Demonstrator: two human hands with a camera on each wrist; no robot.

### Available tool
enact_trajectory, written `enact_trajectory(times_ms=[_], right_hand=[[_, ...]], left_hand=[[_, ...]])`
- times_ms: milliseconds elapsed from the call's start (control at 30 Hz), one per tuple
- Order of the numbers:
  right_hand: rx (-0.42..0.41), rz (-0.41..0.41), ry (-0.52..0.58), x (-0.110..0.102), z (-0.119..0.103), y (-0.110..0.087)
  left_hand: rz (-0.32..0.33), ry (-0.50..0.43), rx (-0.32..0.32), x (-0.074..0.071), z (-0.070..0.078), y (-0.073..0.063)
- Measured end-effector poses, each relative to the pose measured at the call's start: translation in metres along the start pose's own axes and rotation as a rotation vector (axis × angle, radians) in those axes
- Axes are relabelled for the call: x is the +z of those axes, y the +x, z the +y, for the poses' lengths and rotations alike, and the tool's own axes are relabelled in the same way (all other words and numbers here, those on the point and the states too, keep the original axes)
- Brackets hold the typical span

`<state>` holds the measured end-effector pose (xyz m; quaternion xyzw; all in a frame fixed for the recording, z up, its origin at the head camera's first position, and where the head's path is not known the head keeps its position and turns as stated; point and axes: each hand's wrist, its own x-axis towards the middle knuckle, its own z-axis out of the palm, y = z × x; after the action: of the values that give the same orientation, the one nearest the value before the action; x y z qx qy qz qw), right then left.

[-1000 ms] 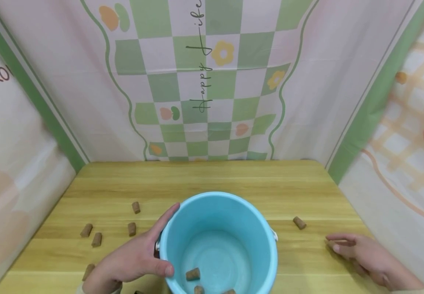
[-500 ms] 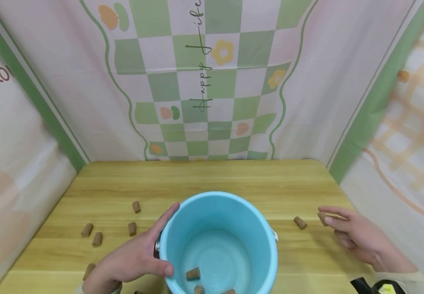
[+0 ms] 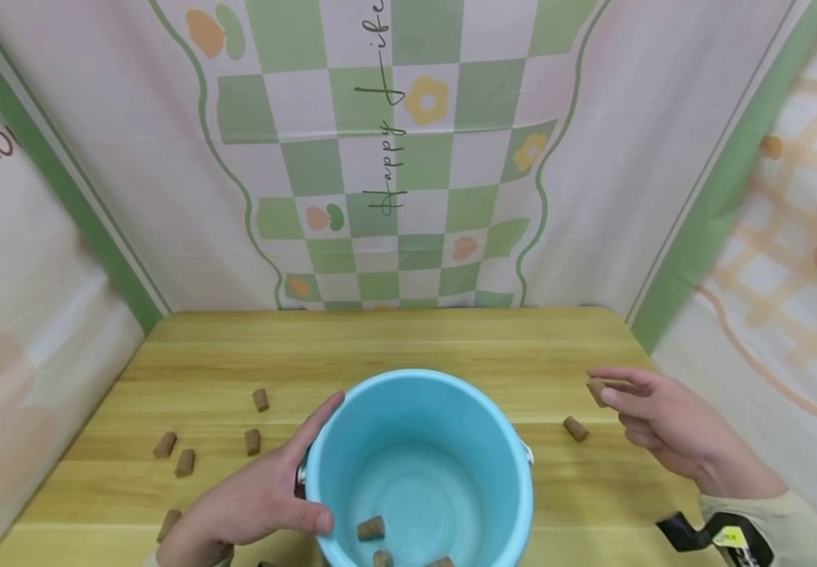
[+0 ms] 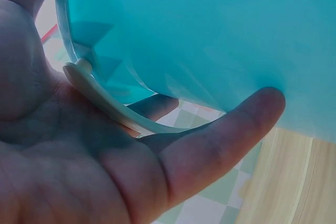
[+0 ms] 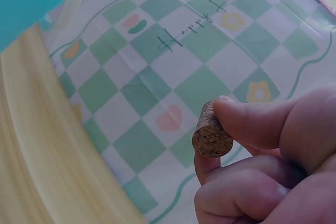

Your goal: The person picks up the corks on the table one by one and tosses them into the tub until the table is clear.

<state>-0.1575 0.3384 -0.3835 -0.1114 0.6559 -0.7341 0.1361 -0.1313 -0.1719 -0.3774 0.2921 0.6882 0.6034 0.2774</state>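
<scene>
A light blue bucket stands on the wooden table, with several brown corks on its floor, some cut off by the lower frame edge. My left hand grips its left side, thumb over the rim and fingers along the outer wall, near the pale handle. Off to the right, my right hand holds a cork above the table, pinched between thumb and fingers. Another cork lies on the table between that hand and the bucket.
Several loose corks lie left of the bucket, among them one farther back and one near the left forearm. Patterned cloth hangs behind the table and at both sides.
My right hand has risen from low over the table, moving away from me and slightly left, and now shows a cork between its fingers. The left hand and bucket stay put.
</scene>
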Motion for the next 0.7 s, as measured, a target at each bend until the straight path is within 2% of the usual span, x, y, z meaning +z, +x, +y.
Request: enact_trajectory(times_ms=[133, 400, 700], right_hand=[[-0.012, -0.01, -0.03, 0.007, -0.007, 0.004], [-0.041, -0.07, -0.013, 0.027, -0.018, 0.009], [-0.037, -0.082, -0.099, 0.055, -0.037, 0.015]], left_hand=[[-0.001, 0.004, 0.014, -0.001, -0.001, 0.0], [0.004, 0.028, 0.023, -0.002, -0.002, 0.0], [-0.006, 0.021, 0.03, -0.002, -0.002, 0.0]])
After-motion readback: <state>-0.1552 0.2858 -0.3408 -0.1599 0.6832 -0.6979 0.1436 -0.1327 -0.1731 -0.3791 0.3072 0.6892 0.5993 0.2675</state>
